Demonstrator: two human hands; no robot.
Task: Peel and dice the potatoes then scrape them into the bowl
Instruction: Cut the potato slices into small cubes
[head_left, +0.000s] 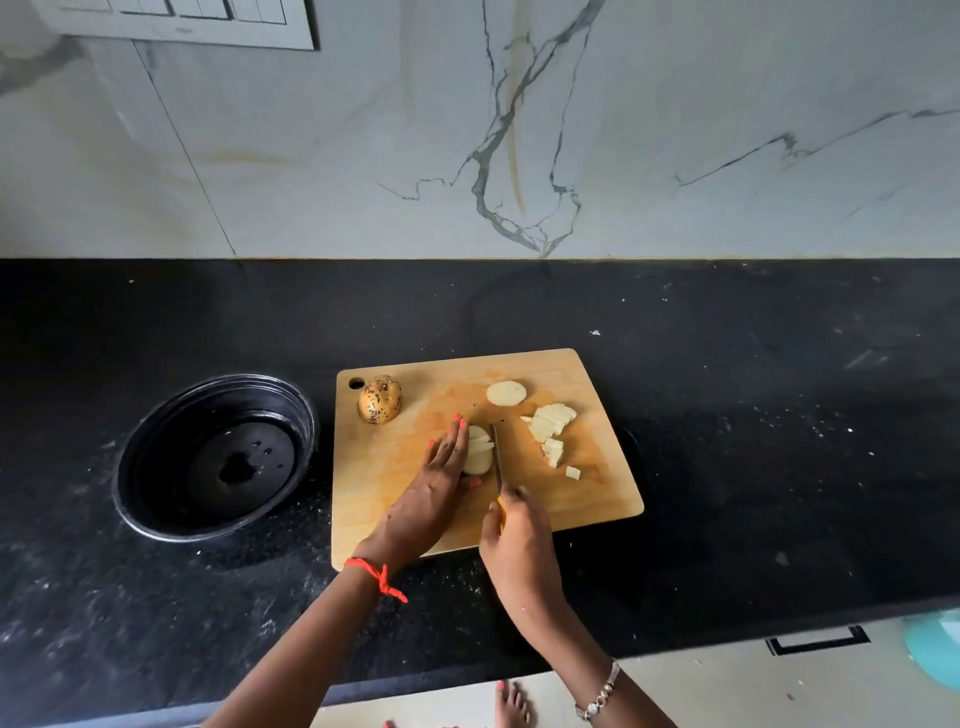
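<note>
The counter (779, 415) is black with white flecks; the wall (675, 156) is white marble, veined grey. The board (597, 499) is pale wood, stained orange. The potato (379, 399) at its far left corner is tan with dark spots. The cut pieces (550, 423) are cream, the bowl (156, 441) black.

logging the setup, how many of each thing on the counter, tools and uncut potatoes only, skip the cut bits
bowl: 1
cutting board: 1
knife: 1
unpeeled potato: 1
total: 4
</note>
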